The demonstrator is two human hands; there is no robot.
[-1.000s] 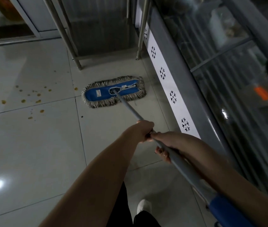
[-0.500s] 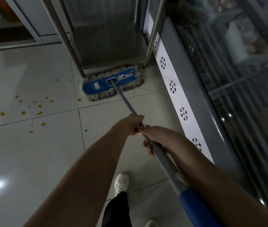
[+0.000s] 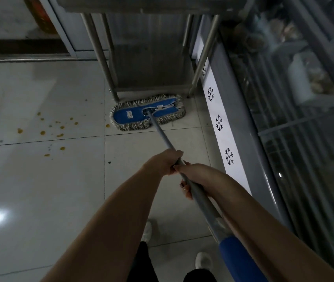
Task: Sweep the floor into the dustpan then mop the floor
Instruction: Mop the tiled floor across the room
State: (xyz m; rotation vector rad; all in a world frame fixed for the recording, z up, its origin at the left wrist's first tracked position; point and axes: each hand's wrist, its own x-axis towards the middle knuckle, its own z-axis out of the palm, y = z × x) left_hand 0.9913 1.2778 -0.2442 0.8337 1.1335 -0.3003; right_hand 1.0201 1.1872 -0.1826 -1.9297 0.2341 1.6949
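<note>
A flat mop head (image 3: pixel 147 112), blue with a grey fringe, lies on the pale tiled floor (image 3: pixel 39 190) right in front of a metal table's legs. Its grey handle (image 3: pixel 162 135) runs back toward me and ends in a blue grip (image 3: pixel 239 261). My left hand (image 3: pixel 165 162) is wrapped around the handle. My right hand (image 3: pixel 194 176) grips the handle just behind it, touching the left. Several orange-brown spots (image 3: pixel 60 127) dot the tiles to the left of the mop head. No dustpan is in view.
A steel table (image 3: pixel 103 55) with thin legs stands ahead. A glass-fronted display cooler (image 3: pixel 284 119) with a white snowflake strip runs along the right. A door frame (image 3: pixel 60 27) and dark threshold lie at the far left. My white shoes (image 3: pixel 202 260) are below.
The mop head has slid forward from the open tile up against the table legs. Both hands stayed on the handle, and I stepped forward.
</note>
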